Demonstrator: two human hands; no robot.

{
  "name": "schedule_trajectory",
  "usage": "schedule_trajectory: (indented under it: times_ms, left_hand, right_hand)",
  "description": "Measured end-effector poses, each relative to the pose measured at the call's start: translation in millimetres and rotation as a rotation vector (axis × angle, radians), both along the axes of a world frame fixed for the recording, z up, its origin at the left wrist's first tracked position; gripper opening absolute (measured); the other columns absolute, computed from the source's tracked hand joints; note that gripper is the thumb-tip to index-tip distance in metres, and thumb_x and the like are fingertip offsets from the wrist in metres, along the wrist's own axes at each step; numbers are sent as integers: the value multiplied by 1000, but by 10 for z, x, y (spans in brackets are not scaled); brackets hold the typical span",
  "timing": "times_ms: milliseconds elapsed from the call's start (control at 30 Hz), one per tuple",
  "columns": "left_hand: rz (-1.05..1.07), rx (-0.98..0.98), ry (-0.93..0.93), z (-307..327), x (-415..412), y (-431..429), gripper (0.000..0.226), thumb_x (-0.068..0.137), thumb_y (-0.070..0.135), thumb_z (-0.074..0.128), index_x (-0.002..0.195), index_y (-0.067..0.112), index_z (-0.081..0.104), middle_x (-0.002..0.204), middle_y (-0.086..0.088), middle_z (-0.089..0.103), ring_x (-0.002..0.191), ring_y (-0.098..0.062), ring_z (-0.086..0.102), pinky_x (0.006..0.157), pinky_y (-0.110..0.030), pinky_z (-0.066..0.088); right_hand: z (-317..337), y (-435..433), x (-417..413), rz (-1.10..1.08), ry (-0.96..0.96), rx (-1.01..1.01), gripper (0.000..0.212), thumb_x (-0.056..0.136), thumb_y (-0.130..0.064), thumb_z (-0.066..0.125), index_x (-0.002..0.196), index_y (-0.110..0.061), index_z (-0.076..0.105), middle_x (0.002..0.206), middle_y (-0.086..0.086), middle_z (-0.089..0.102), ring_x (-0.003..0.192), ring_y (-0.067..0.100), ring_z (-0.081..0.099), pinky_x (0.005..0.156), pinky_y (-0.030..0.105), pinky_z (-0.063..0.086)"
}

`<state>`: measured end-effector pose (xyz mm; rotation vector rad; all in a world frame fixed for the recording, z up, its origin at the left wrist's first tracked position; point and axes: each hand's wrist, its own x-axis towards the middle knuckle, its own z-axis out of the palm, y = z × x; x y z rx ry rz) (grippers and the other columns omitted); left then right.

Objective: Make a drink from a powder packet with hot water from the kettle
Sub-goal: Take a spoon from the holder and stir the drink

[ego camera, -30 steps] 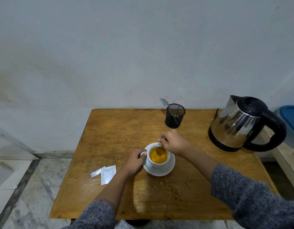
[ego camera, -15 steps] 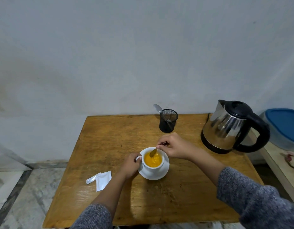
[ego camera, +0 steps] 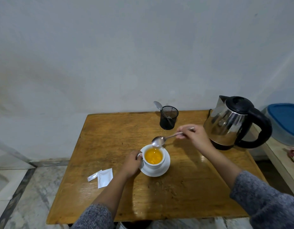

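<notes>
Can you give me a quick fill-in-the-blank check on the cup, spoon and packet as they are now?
1. The right hand holds a ____ above the cup.
2. The cup stands on a white ____.
3. The drink in the cup is ____ in colour.
4. The left hand grips the cup's ____.

Missing words: spoon; saucer; orange; handle

A plain, pale grey-white wall [ego camera: 143,47] fills the upper part of the view, faintly stained on the left. A worn wooden table [ego camera: 110,129] is set against it, its glossy top catching patches of reflected light. Marbled floor tiles [ego camera: 35,187] with a dark border strip [ego camera: 12,199] are seen at lower left. A pale ledge [ego camera: 278,156] is placed just beside the table's right edge.
</notes>
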<state>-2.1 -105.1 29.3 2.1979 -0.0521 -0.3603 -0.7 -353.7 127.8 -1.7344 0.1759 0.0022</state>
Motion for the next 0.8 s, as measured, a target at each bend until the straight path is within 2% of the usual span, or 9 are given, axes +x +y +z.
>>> schedule_trajectory:
  times_ms: [133,267,367,400,467,533,667,733,800]
  left_hand:
    - [39,-17,-11,-31,-34,-13,23,95,17,41,102,10,62,99,-4,58,90,-18,51,68,-26,36]
    - [104,-83,21,-148,-68,-47,23,96,22,41,106,14,60,111,-10,60,97,-19,54,79,-29,40]
    - [136,-90,34,-180,-85,-67,25,96,23,39,108,13,58,113,-10,59,97,-18,53,79,-29,38]
    - [137,-88,31,-183,-85,-69,25,96,23,39,108,13,58,113,-10,59,96,-17,53,79,-29,37]
    - [131,-87,28,-181,-88,-73,25,97,24,39,107,13,58,112,-10,59,96,-17,52,78,-28,37]
    - [124,-91,33,-176,-91,-72,25,97,25,38,108,14,58,113,-9,58,98,-17,53,79,-29,38]
    - [118,-91,41,-160,-106,-77,26,97,25,38,112,14,57,116,-8,57,103,-19,53,83,-29,41]
    - [123,-85,40,-171,-102,-75,27,97,26,38,113,14,56,117,-8,57,103,-19,53,84,-29,41]
    - [135,-74,29,-186,-101,-81,26,97,25,39,113,14,56,117,-8,58,102,-18,53,84,-29,41]
  right_hand:
    - [-255,-238,-189,-347,106,323,13,92,-4,53,88,-2,66,84,16,68,60,8,71,58,11,56]
    - [-576,-308,-343,-656,291,447,12,91,-5,54,96,0,64,98,18,67,83,17,69,65,16,58]
    - [-763,-254,-387,-599,429,353,12,88,1,54,93,-4,64,104,18,66,98,24,65,76,27,57]
    - [-811,-220,-405,-577,455,323,13,87,1,54,89,-5,65,103,18,66,95,23,64,73,27,57]
    - [-866,-159,-441,-499,498,57,12,84,-4,59,86,-7,70,94,14,68,81,19,61,60,26,50]
    - [-898,-81,-467,-420,545,-157,13,82,-5,61,91,-9,70,89,9,68,73,16,58,54,25,43]
    - [-990,46,-511,-241,577,-367,24,81,1,62,103,-8,64,105,11,66,74,17,58,50,22,42]
    - [-1045,92,-540,-128,567,-457,28,82,2,60,109,-8,60,107,10,63,77,16,56,49,19,39]
    - [-1104,114,-571,-28,528,-535,28,81,3,60,106,-10,60,104,8,64,83,18,59,55,22,46]
